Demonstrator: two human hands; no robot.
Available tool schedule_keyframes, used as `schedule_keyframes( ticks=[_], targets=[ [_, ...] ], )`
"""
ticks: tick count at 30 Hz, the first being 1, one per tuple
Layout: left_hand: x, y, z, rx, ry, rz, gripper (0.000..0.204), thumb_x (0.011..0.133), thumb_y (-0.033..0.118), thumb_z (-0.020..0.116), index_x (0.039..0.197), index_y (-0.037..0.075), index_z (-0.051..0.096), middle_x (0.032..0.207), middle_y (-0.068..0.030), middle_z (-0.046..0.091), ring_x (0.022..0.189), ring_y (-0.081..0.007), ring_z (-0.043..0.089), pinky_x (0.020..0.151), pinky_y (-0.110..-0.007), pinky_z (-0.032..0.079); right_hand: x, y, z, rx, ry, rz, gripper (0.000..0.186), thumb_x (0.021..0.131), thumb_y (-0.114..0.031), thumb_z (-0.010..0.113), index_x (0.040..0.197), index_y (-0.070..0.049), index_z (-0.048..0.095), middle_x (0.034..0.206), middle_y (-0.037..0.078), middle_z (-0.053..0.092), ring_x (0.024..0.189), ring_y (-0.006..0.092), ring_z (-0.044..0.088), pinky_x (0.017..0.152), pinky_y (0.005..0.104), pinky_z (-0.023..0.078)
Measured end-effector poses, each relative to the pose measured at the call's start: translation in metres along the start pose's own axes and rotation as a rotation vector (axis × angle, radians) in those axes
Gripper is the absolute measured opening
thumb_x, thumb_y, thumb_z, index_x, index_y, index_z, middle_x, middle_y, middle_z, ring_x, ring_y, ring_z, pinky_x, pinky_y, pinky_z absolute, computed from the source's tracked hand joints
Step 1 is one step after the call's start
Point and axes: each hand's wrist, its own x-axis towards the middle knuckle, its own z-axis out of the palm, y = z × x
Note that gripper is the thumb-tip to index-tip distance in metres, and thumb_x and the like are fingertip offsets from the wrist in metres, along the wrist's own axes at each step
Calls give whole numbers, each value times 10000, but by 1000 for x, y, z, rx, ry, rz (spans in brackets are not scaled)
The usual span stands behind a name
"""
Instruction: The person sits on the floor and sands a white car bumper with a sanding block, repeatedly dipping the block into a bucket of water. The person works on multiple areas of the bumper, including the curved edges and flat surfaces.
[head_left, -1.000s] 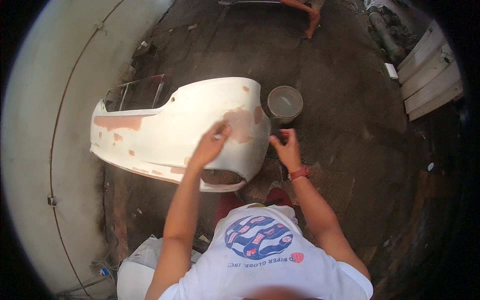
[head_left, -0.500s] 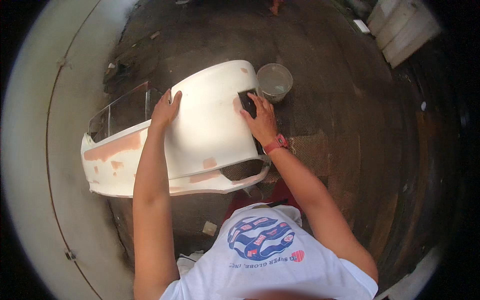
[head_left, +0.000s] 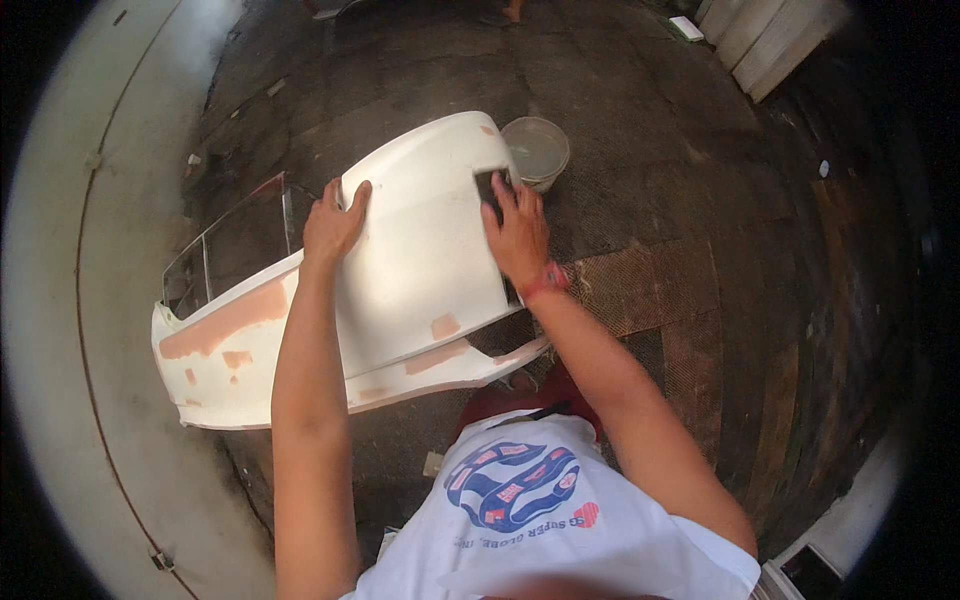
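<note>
A large white car bumper (head_left: 420,230) with pinkish-brown patches lies slantwise before me. My left hand (head_left: 333,222) rests on its upper edge, fingers curled over the rim and thumb apart on the white face. At the right end, my right hand (head_left: 518,225) grips the strip beside a dark rectangular opening (head_left: 488,184). Its thumb is at the opening and its fingers lie over the strip; some fingertips are hard to make out. A red watch (head_left: 552,278) circles my right wrist. Part of the bumper's lower left is hidden behind my left forearm.
A round tub (head_left: 540,150) stands just past the bumper's right end. Thin metal framing (head_left: 205,265) shows behind its left part. A pale wall (head_left: 60,300) runs along the left. Dark matting (head_left: 640,190) covers the floor, and a pale panel (head_left: 765,40) stands at the far right.
The whole view has turned slightly, so bumper, tub and wall appear shifted. My right hand has rolled a little at the opening, showing less of the watch's face. The left hand keeps its hold.
</note>
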Motion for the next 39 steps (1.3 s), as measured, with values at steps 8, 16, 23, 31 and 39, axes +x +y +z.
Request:
schedule_keyframes(
  ticks=[8,16,23,31,39],
  targets=[
    [4,-10,9,24,36,16,1017,1010,848,519,1722,127,439,1616,-347,560,1548,-479,518,1271,-543,434,-76,-25,-1,20,-127,-108,656,1050,-292,751,1655,-131,554,1387,293,580,1321,465,581,1111,593,500],
    [-1,-15,4,-1,22,15,1001,1005,842,534,1710,135,462,1607,-342,562,1496,-494,566,1247,-559,455,-15,-18,13,-71,-70,43,650,1059,-290,727,1658,-110,554,1379,305,584,1293,487,588,1114,597,495],
    [-3,-2,2,4,31,48,988,1010,834,535,1699,129,477,1546,-351,606,1455,-508,596,1221,-556,478,21,-1,10,2,-77,177,647,1063,-299,715,1660,-99,565,1390,337,584,1343,504,569,1175,583,480],
    [-2,-9,6,4,43,47,966,1014,808,562,1691,124,485,1555,-346,605,1457,-493,598,1237,-542,462,-33,-27,-3,-51,-144,2,580,1074,-314,698,1616,-124,616,1410,299,592,1327,456,584,1158,567,489],
    [1,-7,3,-1,62,70,971,1008,817,567,1685,124,492,1525,-347,628,1444,-496,608,1225,-544,470,5,-19,13,-11,4,71,592,1049,-301,739,1589,-84,634,1333,270,601,1268,444,599,1109,538,505]
  ],
)
